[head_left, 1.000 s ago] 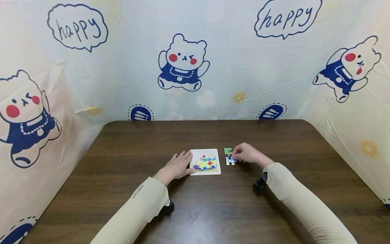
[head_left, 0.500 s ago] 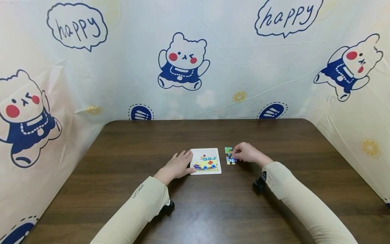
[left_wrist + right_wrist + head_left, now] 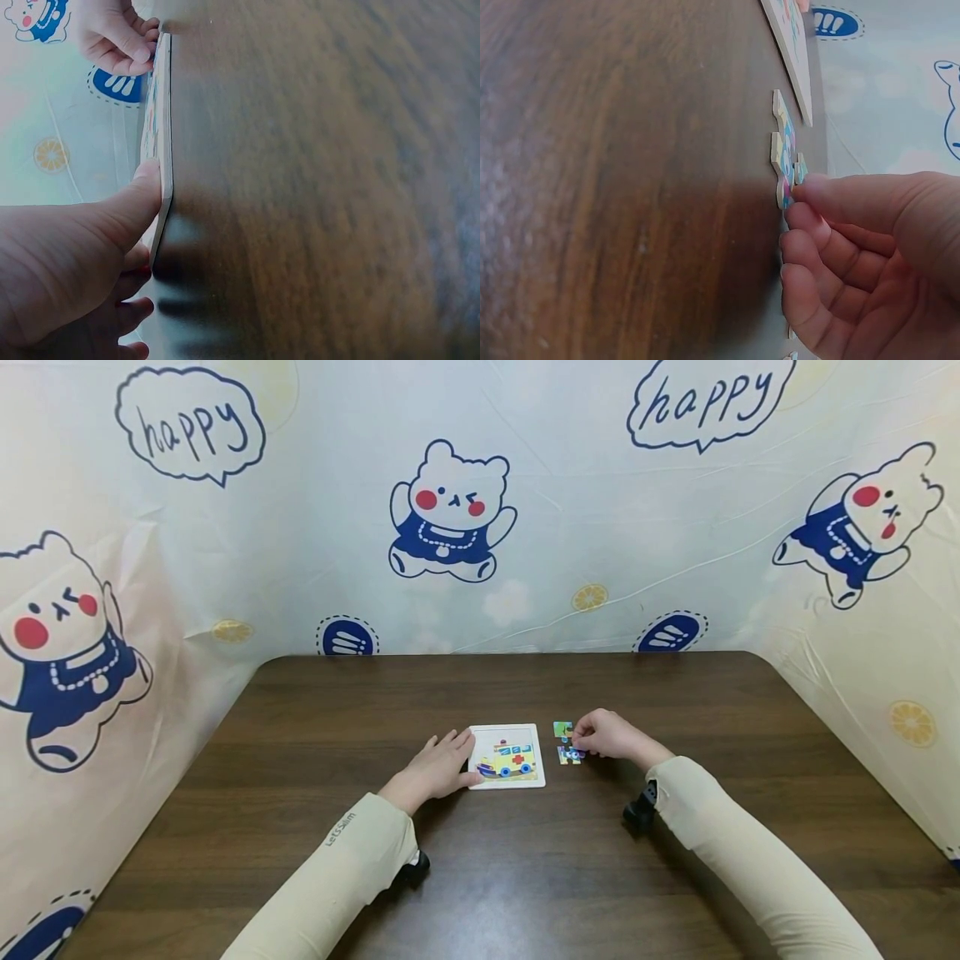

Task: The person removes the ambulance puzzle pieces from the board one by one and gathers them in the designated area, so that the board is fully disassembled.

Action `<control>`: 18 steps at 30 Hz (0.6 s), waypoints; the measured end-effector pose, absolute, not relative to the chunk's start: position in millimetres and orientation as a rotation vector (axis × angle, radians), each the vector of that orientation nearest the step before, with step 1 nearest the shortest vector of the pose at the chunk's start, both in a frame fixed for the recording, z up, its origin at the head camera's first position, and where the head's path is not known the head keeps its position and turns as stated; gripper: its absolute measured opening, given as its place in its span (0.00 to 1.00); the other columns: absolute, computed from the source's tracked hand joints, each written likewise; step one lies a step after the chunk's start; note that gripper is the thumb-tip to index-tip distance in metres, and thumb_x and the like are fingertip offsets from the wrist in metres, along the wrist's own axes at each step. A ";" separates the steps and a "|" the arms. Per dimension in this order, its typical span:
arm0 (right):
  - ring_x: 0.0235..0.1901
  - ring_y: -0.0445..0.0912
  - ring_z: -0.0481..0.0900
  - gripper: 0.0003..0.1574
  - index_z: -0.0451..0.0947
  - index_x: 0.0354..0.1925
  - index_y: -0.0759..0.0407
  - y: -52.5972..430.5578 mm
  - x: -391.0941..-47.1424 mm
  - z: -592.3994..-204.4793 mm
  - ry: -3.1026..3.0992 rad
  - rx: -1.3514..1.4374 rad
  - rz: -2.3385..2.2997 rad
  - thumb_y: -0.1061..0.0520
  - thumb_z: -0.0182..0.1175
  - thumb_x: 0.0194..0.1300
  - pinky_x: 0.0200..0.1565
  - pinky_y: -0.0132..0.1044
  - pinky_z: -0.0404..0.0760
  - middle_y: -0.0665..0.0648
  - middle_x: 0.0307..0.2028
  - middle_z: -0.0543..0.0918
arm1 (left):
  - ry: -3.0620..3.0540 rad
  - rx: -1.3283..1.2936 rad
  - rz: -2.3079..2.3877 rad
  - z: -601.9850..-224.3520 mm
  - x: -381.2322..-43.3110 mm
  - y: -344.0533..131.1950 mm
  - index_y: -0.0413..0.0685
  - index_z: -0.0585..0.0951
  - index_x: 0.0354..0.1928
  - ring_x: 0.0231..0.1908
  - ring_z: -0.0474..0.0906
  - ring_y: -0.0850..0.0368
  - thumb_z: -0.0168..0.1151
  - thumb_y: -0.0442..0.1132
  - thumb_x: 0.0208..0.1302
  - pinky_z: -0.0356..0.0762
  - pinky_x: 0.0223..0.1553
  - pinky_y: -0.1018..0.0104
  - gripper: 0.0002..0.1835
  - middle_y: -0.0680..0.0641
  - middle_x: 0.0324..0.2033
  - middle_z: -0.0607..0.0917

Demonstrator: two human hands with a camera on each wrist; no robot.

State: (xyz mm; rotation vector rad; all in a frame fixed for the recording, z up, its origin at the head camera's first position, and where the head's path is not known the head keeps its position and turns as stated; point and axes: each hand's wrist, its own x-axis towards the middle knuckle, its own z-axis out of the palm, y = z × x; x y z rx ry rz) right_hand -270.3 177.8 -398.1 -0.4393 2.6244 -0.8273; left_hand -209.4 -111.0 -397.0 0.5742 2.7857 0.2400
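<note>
A white-framed puzzle board [image 3: 487,732] with a yellow ambulance picture lies flat on the brown table. My left hand [image 3: 437,766] rests at its left side with the fingers extended, and the thumb lies on the frame's near left corner. Just right of the board lie a green puzzle piece [image 3: 562,728] and, nearer me, a blue and purple puzzle piece [image 3: 567,757]. The right hand [image 3: 611,737] reaches to these pieces from the right. In the right wrist view its thumb and forefinger pinch the edge of a puzzle piece [image 3: 782,189]; the fingertips partly cover it.
The wooden table [image 3: 525,877] stretches around the board to its rounded far corners. Behind it hangs a pale printed curtain [image 3: 555,527] with bears. Dark wrist cameras sit under both sleeves. More small pieces [image 3: 792,331] show below the right hand in the right wrist view.
The head view has tilted very slightly. Both hands stay almost in place, the left on the board and the right at the pieces; the nearer piece has shifted hardly at all.
</note>
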 end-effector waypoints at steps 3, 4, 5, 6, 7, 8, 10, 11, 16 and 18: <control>0.22 0.46 0.72 0.06 0.81 0.29 0.60 177.6 -270.7 -397.3 2.626 -0.445 -0.830 0.62 0.59 0.62 0.25 0.36 0.74 0.53 0.24 0.77 | 2.788 0.574 0.240 -397.3 -209.4 -110.9 0.39 0.57 0.69 0.67 0.46 0.44 0.54 0.54 0.64 0.43 0.64 0.48 0.38 0.42 0.68 0.54; 0.22 0.46 0.72 0.06 0.80 0.29 0.60 177.6 -271.0 -397.1 2.626 -0.452 -0.833 0.62 0.59 0.62 0.25 0.36 0.74 0.53 0.24 0.77 | 2.789 0.573 0.238 -397.5 -209.5 -110.8 0.39 0.57 0.69 0.67 0.46 0.44 0.54 0.54 0.64 0.43 0.64 0.48 0.38 0.42 0.68 0.54; 0.22 0.46 0.72 0.06 0.80 0.30 0.60 177.5 -271.0 -396.4 2.624 -0.454 -0.838 0.62 0.59 0.62 0.26 0.36 0.74 0.53 0.25 0.78 | 2.789 0.572 0.237 -397.6 -209.6 -110.9 0.39 0.56 0.69 0.67 0.46 0.44 0.54 0.54 0.64 0.43 0.64 0.48 0.38 0.42 0.68 0.54; 0.22 0.46 0.72 0.06 0.80 0.30 0.60 177.1 -271.1 -395.8 2.626 -0.462 -0.842 0.61 0.59 0.62 0.26 0.36 0.74 0.53 0.25 0.78 | 2.789 0.573 0.235 -397.8 -209.8 -110.9 0.39 0.56 0.69 0.67 0.46 0.44 0.54 0.54 0.64 0.43 0.64 0.48 0.38 0.42 0.68 0.54; 0.22 0.46 0.73 0.05 0.80 0.30 0.61 176.5 -271.0 -394.6 2.626 -0.464 -0.849 0.61 0.59 0.62 0.26 0.36 0.74 0.53 0.25 0.78 | 2.789 0.573 0.233 -397.9 -209.9 -111.0 0.39 0.56 0.69 0.67 0.46 0.44 0.54 0.54 0.64 0.43 0.64 0.48 0.38 0.42 0.68 0.54; 0.23 0.46 0.73 0.05 0.80 0.31 0.61 175.9 -271.1 -394.0 2.628 -0.474 -0.858 0.61 0.59 0.62 0.26 0.36 0.75 0.53 0.26 0.78 | 2.789 0.573 0.229 -398.2 -210.1 -111.1 0.39 0.56 0.69 0.67 0.46 0.44 0.54 0.54 0.64 0.43 0.64 0.48 0.38 0.42 0.68 0.54; 0.23 0.46 0.73 0.04 0.80 0.31 0.62 173.9 -271.1 -392.4 2.632 -0.489 -0.881 0.61 0.59 0.62 0.27 0.36 0.75 0.54 0.27 0.78 | 2.790 0.575 0.225 -398.7 -210.5 -111.2 0.39 0.56 0.69 0.67 0.46 0.44 0.54 0.54 0.64 0.43 0.64 0.48 0.38 0.42 0.68 0.54; 0.23 0.46 0.73 0.04 0.80 0.32 0.62 172.5 -270.8 -391.3 2.635 -0.491 -0.895 0.61 0.59 0.62 0.27 0.36 0.75 0.54 0.27 0.78 | 2.790 0.577 0.225 -399.1 -210.7 -111.3 0.39 0.57 0.69 0.67 0.47 0.44 0.54 0.54 0.64 0.43 0.64 0.48 0.38 0.42 0.68 0.54; 0.23 0.45 0.73 0.04 0.78 0.34 0.63 163.8 -269.4 -386.0 2.644 -0.534 -0.954 0.62 0.60 0.61 0.27 0.35 0.75 0.54 0.27 0.78 | 2.796 0.583 0.220 -400.3 -211.4 -111.8 0.39 0.57 0.68 0.67 0.47 0.44 0.54 0.54 0.64 0.44 0.63 0.47 0.38 0.42 0.68 0.55; 0.23 0.44 0.73 0.05 0.78 0.34 0.64 159.9 -268.8 -384.1 2.645 -0.569 -0.970 0.62 0.59 0.61 0.27 0.35 0.75 0.54 0.27 0.78 | 2.799 0.585 0.214 -400.7 -211.6 -111.9 0.39 0.57 0.69 0.67 0.47 0.44 0.54 0.54 0.64 0.44 0.63 0.47 0.38 0.42 0.68 0.55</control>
